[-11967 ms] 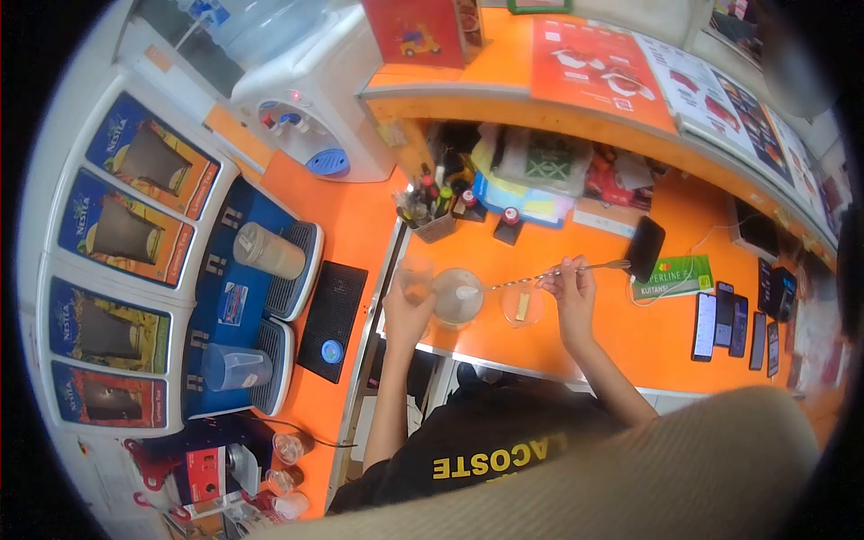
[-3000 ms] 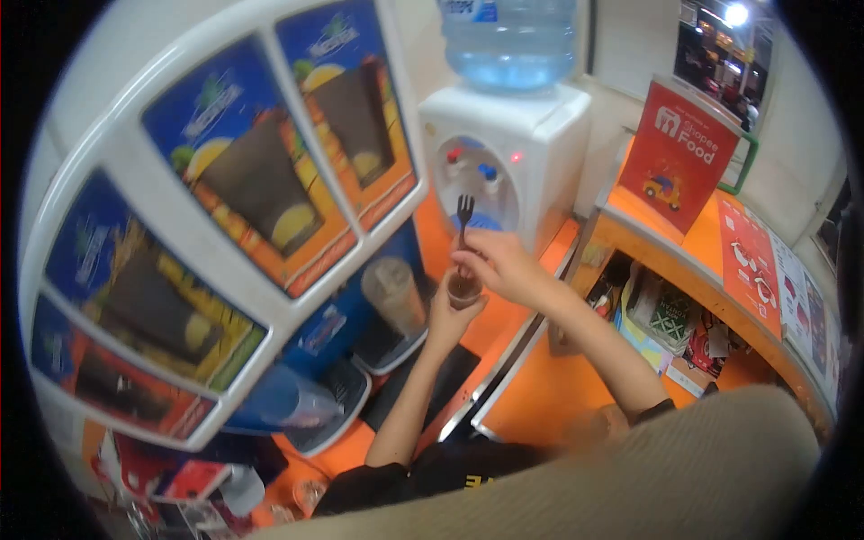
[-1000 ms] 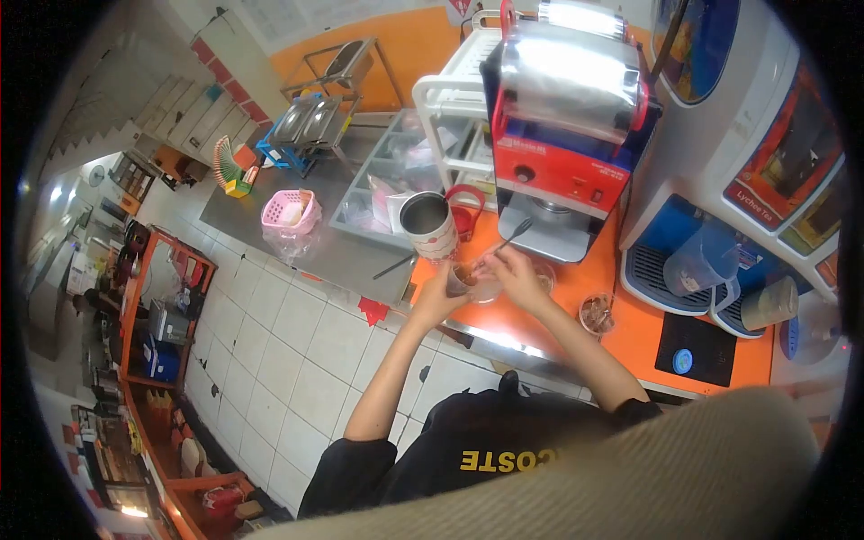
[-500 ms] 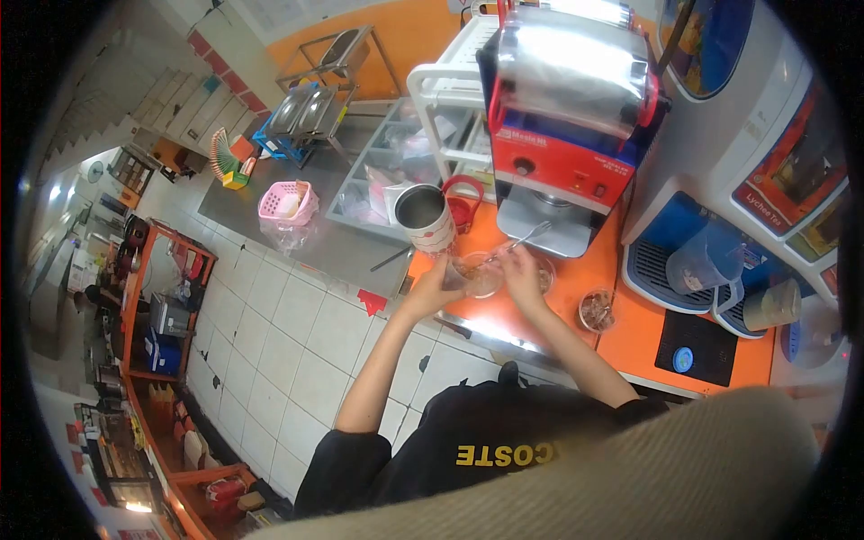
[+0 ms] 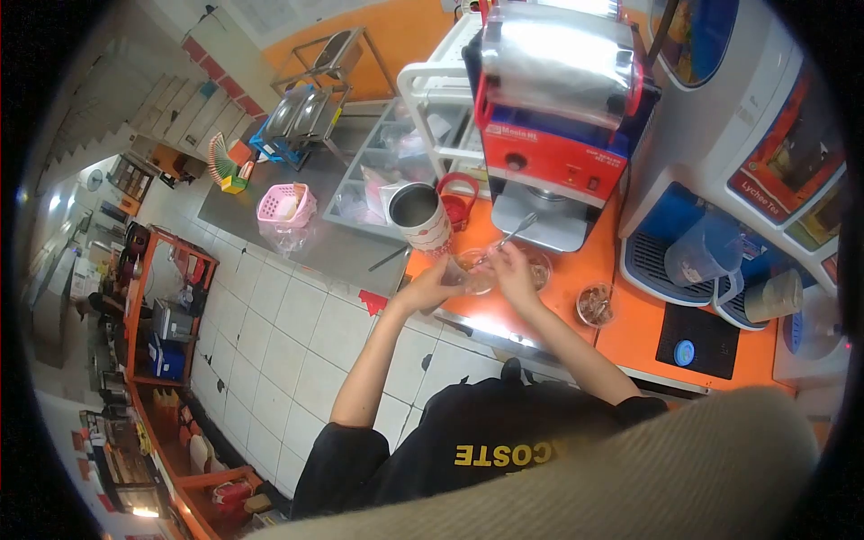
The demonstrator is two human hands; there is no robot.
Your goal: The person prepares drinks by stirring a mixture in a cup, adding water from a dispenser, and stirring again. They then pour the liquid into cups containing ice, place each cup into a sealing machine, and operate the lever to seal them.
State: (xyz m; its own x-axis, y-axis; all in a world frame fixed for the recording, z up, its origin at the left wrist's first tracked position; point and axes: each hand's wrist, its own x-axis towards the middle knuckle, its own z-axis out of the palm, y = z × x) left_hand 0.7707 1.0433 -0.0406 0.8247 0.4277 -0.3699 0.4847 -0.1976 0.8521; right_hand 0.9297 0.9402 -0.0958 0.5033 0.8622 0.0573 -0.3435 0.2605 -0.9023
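My left hand (image 5: 435,286) is wrapped round the side of a clear plastic cup (image 5: 479,281) near the orange counter's front edge. Between the fingers of my right hand (image 5: 511,274) is a metal fork (image 5: 521,229), its tines pointing up and away from me. The fork's other end reaches toward the cup's mouth; whether it touches the contents cannot be seen. Partly behind my right hand stands another clear cup (image 5: 543,268). Farther right is a clear cup with brown pieces (image 5: 595,306). A tall patterned canister (image 5: 421,219) stands just beyond my left hand.
A red cup-sealing machine (image 5: 558,153) stands behind the cups. To its right are drink dispensers with a clear pitcher (image 5: 702,250) and a black mat (image 5: 697,345). A pink basket (image 5: 284,205) and a divided grey tray (image 5: 360,193) sit on the steel table at left.
My right hand has shifted slightly left with the fork, whose tines now sit a little lower. My left hand stays on the cup. The whole view has moved slightly.
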